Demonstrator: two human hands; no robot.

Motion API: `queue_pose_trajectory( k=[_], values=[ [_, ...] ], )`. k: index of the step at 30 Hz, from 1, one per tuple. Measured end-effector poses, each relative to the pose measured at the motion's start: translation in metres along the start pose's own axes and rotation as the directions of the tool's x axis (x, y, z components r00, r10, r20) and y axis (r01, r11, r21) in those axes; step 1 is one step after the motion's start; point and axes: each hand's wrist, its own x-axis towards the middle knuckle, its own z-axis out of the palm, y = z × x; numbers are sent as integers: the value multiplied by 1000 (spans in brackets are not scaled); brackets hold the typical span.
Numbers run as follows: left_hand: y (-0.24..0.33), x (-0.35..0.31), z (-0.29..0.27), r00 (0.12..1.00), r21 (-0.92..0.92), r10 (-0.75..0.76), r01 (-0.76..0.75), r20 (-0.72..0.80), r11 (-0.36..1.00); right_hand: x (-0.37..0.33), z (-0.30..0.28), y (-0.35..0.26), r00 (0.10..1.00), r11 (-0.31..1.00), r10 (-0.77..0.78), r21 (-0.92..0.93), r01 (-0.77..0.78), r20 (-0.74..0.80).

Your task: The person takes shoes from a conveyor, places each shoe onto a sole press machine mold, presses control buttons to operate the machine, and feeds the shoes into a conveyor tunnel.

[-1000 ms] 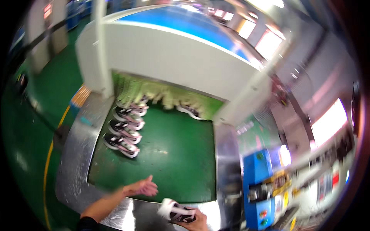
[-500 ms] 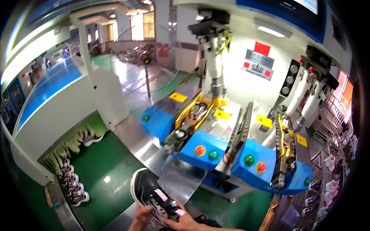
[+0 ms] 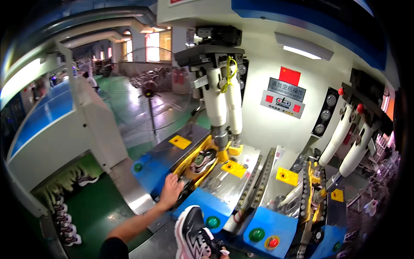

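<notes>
A black sneaker [image 3: 193, 231] with a white sole and pale pink trim is held at the lower edge, toe up. My right hand [image 3: 224, 254] grips it near the tongue; only some fingertips show. My left hand [image 3: 171, 191] reaches over the front end of the machine's left clamping station, its fingers extended and nothing visible in them. It is beside the black round fitting there; contact is hard to judge. Another shoe [image 3: 204, 161] sits in that station between yellow side pads [image 3: 189, 162], under a lowered white press cylinder [image 3: 213, 101].
Blue panels with a green button [image 3: 213, 222] and a red button [image 3: 272, 242] front the machine. A second station [image 3: 317, 192] lies to the right. A conveyor [image 3: 47, 112] with shoes [image 3: 67, 226] at its opening runs on the left. A fan [image 3: 149, 89] stands behind.
My left hand has let go of the sneaker and moved up to the left station. The sneaker has shifted right in my right hand. The view has turned, bringing the machine closer.
</notes>
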Motion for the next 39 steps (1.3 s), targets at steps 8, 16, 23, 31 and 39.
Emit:
queue_pose_trajectory(
  k=[8, 16, 23, 31, 39],
  values=[
    [-151, 262, 13, 834, 765, 419, -520, 358, 380, 110, 57, -27, 939, 939, 345, -15, -345, 5],
    [-12, 280, -85, 821, -286, -341, 500, 458, 817, 187, 130, 2, 946, 937, 235, -204, -282, -225],
    [-19, 79, -284, 956, -655, -232, 61, -178, 753, 440, 167, 14, 778, 773, 618, 92, -628, 116],
    [-23, -70, -357, 746, 105, -380, 512, -546, 853, 538, 261, 145, 846, 652, -363, -755, -68, -390],
    [-62, -123, -291, 505, -699, -827, 497, -249, 514, 546, 243, 125, 893, 636, -271, -763, -114, -359]
  ],
)
